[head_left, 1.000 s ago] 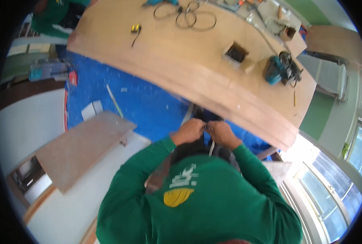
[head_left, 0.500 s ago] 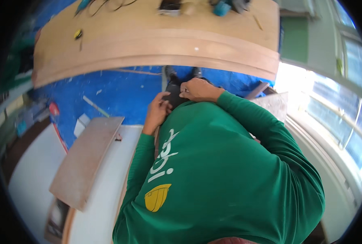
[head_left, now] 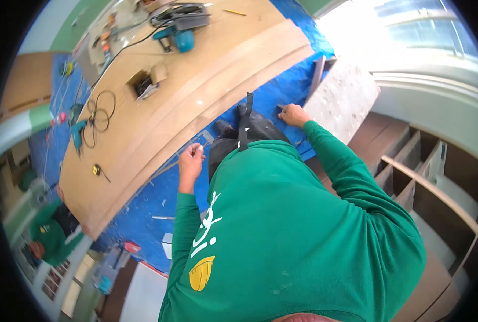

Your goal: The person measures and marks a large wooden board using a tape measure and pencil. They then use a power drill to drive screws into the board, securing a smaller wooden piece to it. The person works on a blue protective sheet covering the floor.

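My right hand [head_left: 294, 115] is held out to the right of my waist, its fingers closed on a small dark piece too small to name. To the left of my waist is my left hand [head_left: 190, 160], with its fingers curled and pressed together. Whether anything sits in that pinch I cannot make out. Between the hands a black strap [head_left: 243, 122] stands out from my waist over my dark trousers [head_left: 264, 129]; neither hand touches it.
A wooden workbench [head_left: 137, 137] lies ahead, bearing a teal power tool [head_left: 183, 40], a small open box [head_left: 144, 85], a tape measure [head_left: 96, 169] and cables. Blue sheeting [head_left: 137, 214] covers the floor. A pale board [head_left: 351, 99] leans at right. Another person [head_left: 53, 231] is at far left.
My hands have parted from in front of my waist, the right moving right and the left moving left and down. The black strap now shows. My view has turned to the right.
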Demonstrator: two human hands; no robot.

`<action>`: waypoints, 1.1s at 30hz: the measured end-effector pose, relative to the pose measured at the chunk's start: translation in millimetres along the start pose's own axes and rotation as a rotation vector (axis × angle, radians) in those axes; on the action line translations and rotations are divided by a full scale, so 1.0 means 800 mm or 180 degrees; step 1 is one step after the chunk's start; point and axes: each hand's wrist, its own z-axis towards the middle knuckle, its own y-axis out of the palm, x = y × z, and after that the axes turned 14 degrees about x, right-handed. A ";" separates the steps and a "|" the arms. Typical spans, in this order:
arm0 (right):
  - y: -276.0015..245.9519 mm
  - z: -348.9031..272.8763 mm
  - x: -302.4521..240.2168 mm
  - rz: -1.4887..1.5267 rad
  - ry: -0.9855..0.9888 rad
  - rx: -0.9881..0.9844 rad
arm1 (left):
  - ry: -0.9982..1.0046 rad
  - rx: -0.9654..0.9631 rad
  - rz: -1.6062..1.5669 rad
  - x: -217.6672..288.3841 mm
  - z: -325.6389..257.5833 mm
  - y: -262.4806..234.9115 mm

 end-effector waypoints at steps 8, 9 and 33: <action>0.032 -0.055 0.081 0.1646 0.1499 0.0473 | 0.1219 -0.0641 0.1435 0.171 0.147 0.114; -0.004 -0.055 0.046 0.1668 0.1665 0.0250 | 0.1271 -0.0575 0.1557 0.173 0.167 0.126; -0.183 0.308 0.248 0.2291 0.0775 0.1708 | 0.1431 -0.0169 0.2822 0.252 0.267 0.353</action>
